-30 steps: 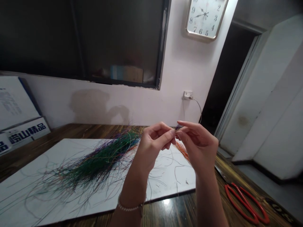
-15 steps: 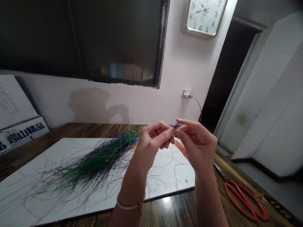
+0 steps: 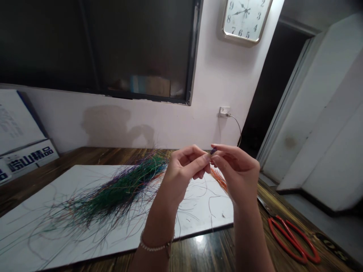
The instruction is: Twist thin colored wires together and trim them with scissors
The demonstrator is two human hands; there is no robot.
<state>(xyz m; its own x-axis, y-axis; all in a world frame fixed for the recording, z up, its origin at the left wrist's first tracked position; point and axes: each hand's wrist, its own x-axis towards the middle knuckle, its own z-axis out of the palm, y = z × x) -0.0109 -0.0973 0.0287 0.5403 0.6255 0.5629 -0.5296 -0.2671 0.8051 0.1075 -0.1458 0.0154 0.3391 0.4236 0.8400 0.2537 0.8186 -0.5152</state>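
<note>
A tiny tuft of fine strands (image 3: pixel 213 150), purple at its tip, is poking up between the left hand (image 3: pixel 184 175) and the right hand (image 3: pixel 238 173), pinched in the grip of their fingertips. Farther left, a long loose mass of strands (image 3: pixel 119 196) is lying across a white board (image 3: pixel 85 175), dark green through its dense middle, with purple, orange and yellow threads running through it and its ends fanning out toward the near left. A smaller orange bunch (image 3: pixel 218 180) is showing beneath the right hand, while stray curling strands (image 3: pixel 209 207) are lying scattered over the board's right part.
</note>
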